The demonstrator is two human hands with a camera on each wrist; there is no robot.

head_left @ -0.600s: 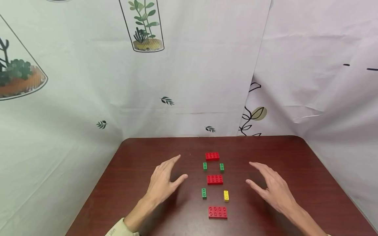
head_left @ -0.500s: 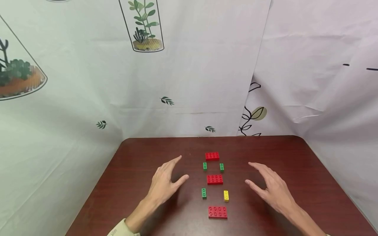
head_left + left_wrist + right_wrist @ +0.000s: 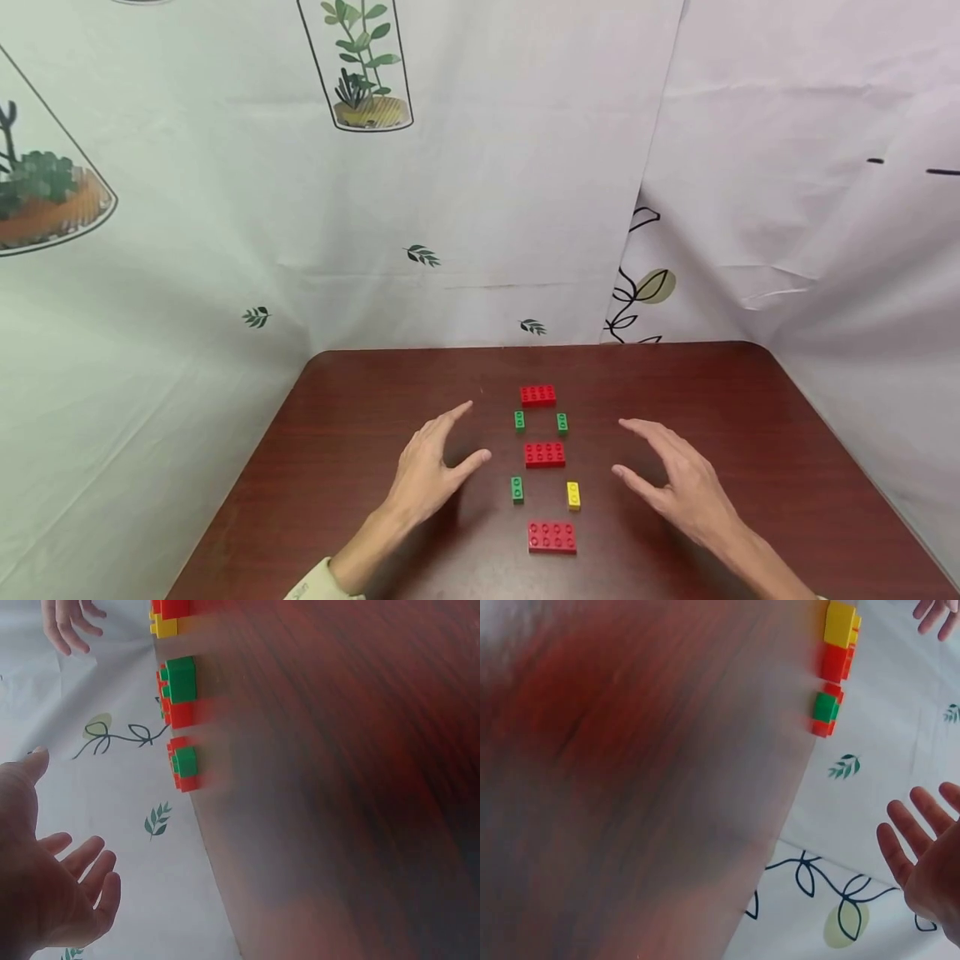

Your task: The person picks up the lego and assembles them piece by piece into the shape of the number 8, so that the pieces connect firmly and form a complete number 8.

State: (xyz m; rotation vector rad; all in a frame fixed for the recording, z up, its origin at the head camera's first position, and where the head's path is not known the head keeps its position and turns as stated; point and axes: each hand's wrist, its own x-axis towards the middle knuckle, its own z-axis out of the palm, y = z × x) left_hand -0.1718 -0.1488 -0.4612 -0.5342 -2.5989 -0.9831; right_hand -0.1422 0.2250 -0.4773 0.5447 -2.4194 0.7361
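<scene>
Taking the top of the head view as 12 o'clock, we are watching the left grip (image 3: pixel 426 479) moving toward 4 o'clock, its thumb (image 3: pixel 471 464) drawing nearer the closest green brick (image 3: pixel 517 490), and the light sleeve (image 3: pixel 322 583) behind it following toward 3 o'clock. We are also seeing the right grip (image 3: pixel 690 492) moving toward 8 o'clock, its thumb (image 3: pixel 633 481) nearing the yellow brick (image 3: pixel 573 496). The gap between both grips is narrowing. Our view is shifting slightly, the printed plant jar (image 3: pixel 369 112) sliding toward 9 o'clock.
</scene>
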